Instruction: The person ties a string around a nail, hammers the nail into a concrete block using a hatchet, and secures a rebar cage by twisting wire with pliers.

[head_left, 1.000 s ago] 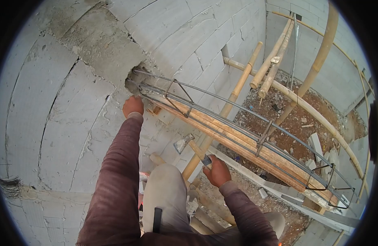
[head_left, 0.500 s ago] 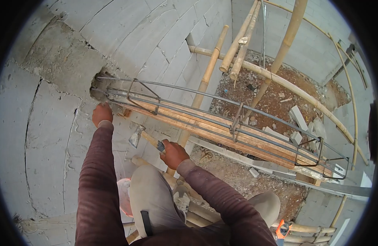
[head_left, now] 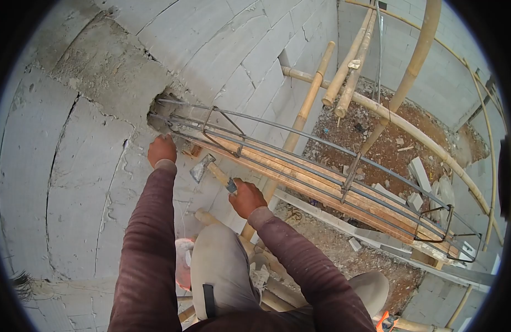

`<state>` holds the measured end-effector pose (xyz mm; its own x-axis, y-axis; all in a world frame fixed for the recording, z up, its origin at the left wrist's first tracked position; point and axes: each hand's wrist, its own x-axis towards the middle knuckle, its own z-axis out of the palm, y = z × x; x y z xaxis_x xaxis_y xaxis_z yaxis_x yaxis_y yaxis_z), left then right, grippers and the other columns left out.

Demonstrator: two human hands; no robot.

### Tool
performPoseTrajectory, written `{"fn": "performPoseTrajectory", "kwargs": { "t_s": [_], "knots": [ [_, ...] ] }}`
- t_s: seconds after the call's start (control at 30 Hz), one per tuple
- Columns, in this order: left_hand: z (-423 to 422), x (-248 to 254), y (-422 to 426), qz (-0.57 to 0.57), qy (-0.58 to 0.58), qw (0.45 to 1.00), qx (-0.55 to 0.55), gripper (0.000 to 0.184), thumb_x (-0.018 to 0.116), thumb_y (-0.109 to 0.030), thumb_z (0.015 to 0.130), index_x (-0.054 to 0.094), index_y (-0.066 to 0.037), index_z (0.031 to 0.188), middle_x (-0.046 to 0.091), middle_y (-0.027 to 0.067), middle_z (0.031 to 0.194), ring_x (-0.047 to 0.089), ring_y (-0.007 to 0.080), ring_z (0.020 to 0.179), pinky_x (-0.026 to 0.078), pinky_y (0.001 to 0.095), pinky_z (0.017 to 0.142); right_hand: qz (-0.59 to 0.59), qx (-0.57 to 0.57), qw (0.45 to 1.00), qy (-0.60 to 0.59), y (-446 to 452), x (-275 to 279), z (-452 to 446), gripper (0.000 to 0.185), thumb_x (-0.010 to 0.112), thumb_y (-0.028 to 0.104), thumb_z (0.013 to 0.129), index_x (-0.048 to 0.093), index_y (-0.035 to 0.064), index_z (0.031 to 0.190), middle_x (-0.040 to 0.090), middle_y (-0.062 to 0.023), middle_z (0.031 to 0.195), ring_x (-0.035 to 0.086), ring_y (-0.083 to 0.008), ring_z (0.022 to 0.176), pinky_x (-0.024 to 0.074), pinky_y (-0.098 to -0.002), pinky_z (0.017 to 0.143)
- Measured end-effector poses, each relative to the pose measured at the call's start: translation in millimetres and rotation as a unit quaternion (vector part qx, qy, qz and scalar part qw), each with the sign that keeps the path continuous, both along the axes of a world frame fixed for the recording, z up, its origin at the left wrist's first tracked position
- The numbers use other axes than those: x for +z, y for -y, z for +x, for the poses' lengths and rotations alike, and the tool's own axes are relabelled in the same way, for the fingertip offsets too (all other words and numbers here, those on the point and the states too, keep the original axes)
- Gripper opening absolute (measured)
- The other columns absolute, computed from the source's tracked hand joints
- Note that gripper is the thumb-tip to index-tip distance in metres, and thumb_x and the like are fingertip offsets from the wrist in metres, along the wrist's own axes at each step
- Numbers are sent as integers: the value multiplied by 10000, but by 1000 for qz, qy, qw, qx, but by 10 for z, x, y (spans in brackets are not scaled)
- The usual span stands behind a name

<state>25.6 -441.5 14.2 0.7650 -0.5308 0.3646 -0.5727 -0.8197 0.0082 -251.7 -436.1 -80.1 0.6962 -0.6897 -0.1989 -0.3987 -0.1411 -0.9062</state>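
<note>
While the right hand (head_left: pixel 247 198) has its fingers wrapped firmly round the handle of the hatchet (head_left: pixel 218 174), the left hand (head_left: pixel 162 150) is curled at the near edge of the wall hole (head_left: pixel 156 119); cannot tell whether that grip holds anything. Hatchet: right of the left hand, near side of the rebar cage (head_left: pixel 351 176), head toward the wall (head_left: pixel 86 166). Judged risks: poor aim could strike the left hand, given its closeness; hitting rebar could deflect the blade; a slackened right grip could drop it.

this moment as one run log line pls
left hand: at lower edge of wall hole, grip unclear | right hand: gripping hatchet-like tool by handle | rebar cage: bar ends in hole, alongside wooden boards
</note>
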Motion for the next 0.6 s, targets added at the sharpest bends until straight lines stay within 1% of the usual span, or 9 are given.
{"fn": "performPoseTrajectory", "kwargs": {
  "t_s": [0.03, 0.13, 0.23, 0.27, 0.37, 0.57, 0.6],
  "knots": [
    [10, -1, -1, 0, 1, 1000, -5, 370, 529, -384, 961, 725, -74, 1012, 714, 210, 980, 687, 402, 930, 541, 487, 829, -1, 10, 1000, -5, -8, -4, -3, 445, 669, 202, 859, 578, -14, 1237, 657, -259, 1091, 619, -421, 1049, 496, -470, 913],
    [29, -10, 2, -1, 4, 1000, -14, 369, 533, -384, 959, 725, -73, 1005, 714, 215, 977, 689, 401, 926, 543, 487, 829, -42, 42, 998, 19, 1, -53, 13, 400, 648, 184, 851, 598, 40, 1220, 657, -232, 1114, 637, -413, 1024, 514, -469, 900],
    [47, -29, -25, 2, 6, 1000, -9, 368, 540, -386, 954, 724, -71, 1000, 714, 217, 976, 691, 400, 925, 546, 489, 827, 3, -18, 999, 44, 161, -20, -2, 411, 654, 193, 853, 599, 37, 1229, 658, -244, 1110, 637, -417, 1016, 514, -470, 898],
    [56, -24, -14, 2, 6, 1000, -8, 367, 543, -387, 952, 724, -71, 1000, 714, 217, 977, 691, 400, 925, 547, 490, 826, -22, -18, 999, 35, 152, -24, 19, 400, 658, 200, 853, 598, 33, 1211, 661, -251, 1084, 636, -418, 1019, 515, -469, 896],
    [44, -31, -7, 5, 4, 1000, -5, 366, 550, -387, 948, 724, -69, 998, 715, 216, 978, 692, 399, 928, 549, 492, 826, -21, -24, 999, 27, 111, 37, 14, 385, 661, 204, 851, 598, 27, 1188, 662, -256, 1070, 636, -416, 1022, 515, -467, 890],
    [10, 8, 0, 1, 2, 1000, -4, 358, 552, -371, 948, 723, -60, 995, 716, 213, 974, 693, 395, 922, 549, 489, 820, -50, 25, 998, 25, 75, 54, -14, 370, 652, 190, 843, 598, 20, 1168, 665, -250, 1059, 638, -414, 1021, 514, -469, 879],
    [2, 12, -6, 1, -1, 1000, -2, 357, 552, -368, 948, 722, -58, 995, 716, 212, 973, 694, 394, 921, 549, 488, 819, -40, 10, 999, 26, 79, 57, -12, 372, 650, 189, 842, 598, 19, 1169, 666, -250, 1059, 637, -415, 1022, 513, -470, 881]
  ]
}}
